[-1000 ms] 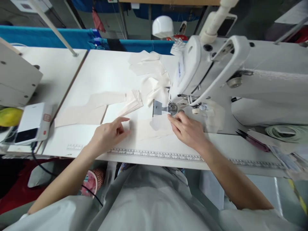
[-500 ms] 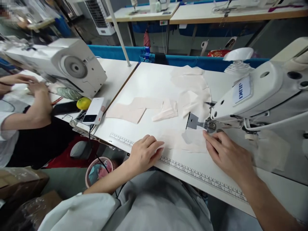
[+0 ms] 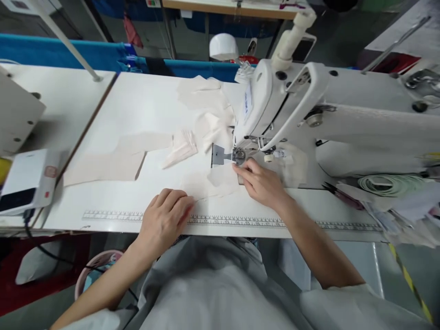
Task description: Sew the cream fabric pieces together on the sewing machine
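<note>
A pale, thin fabric piece [image 3: 195, 185] lies flat on the sewing table in front of the sewing machine [image 3: 256, 105]. At its left end, my left hand [image 3: 167, 217] is closed, with the fingers curled over the fabric edge. My right hand [image 3: 263, 183] grips the fabric's right end, its index fingertip close beside the presser foot [image 3: 238, 156]. A grey metal plate [image 3: 217, 155] sits just left of the foot. Behind are a folded stack of pale pieces [image 3: 180, 147] and crumpled fabric [image 3: 209, 128].
A printed ruler [image 3: 233, 222] runs along the table's front edge. Far left lies a white power bank [image 3: 29, 181] with a cable. More flat fabric [image 3: 106, 165] is at left. Dark-handled snips [image 3: 343, 195], a pale green coil [image 3: 392, 183] and scraps lie right. A pink basket [image 3: 82, 277] stands below.
My view has swung to the right, so the neighbouring worker is out of sight and the table's right side shows. Both hands stay at the same fabric piece, with little visible movement over the table.
</note>
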Available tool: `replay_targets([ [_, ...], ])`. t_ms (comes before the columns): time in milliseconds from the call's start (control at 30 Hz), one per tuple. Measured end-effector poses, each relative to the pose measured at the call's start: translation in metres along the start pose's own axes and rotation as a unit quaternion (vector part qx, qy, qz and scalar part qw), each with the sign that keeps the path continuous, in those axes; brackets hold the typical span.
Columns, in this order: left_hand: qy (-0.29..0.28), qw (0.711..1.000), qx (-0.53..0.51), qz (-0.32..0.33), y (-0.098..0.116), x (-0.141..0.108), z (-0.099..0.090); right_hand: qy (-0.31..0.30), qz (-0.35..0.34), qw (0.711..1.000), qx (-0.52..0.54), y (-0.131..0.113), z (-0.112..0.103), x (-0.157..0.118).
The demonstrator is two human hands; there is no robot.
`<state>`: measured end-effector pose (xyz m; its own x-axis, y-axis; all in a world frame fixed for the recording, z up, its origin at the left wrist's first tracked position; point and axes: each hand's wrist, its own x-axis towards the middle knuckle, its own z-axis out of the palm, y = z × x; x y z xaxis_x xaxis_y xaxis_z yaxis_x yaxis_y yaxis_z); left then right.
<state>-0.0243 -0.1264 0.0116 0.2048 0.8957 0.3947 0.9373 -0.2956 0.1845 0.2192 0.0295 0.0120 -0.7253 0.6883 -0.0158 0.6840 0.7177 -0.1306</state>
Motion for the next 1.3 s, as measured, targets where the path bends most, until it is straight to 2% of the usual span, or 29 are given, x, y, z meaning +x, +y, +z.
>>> replay_targets([
  [400,0.023,0.997,0.039,0.058,-0.003,0.006,0.001,0.011,0.002,1.0,-0.005,-0.001,0.004,0.001],
  [867,0.026,0.998,0.019,0.051,-0.003,0.007,-0.001,0.013,0.007,1.0,-0.005,-0.001,0.005,0.0],
  [1033,0.044,0.997,-0.022,0.054,0.004,0.006,-0.002,0.018,0.002,1.0,-0.017,-0.002,0.005,0.0],
  [1300,0.025,0.997,-0.061,0.051,0.023,-0.009,0.008,0.023,-0.001,0.999,-0.03,-0.004,0.003,0.0],
])
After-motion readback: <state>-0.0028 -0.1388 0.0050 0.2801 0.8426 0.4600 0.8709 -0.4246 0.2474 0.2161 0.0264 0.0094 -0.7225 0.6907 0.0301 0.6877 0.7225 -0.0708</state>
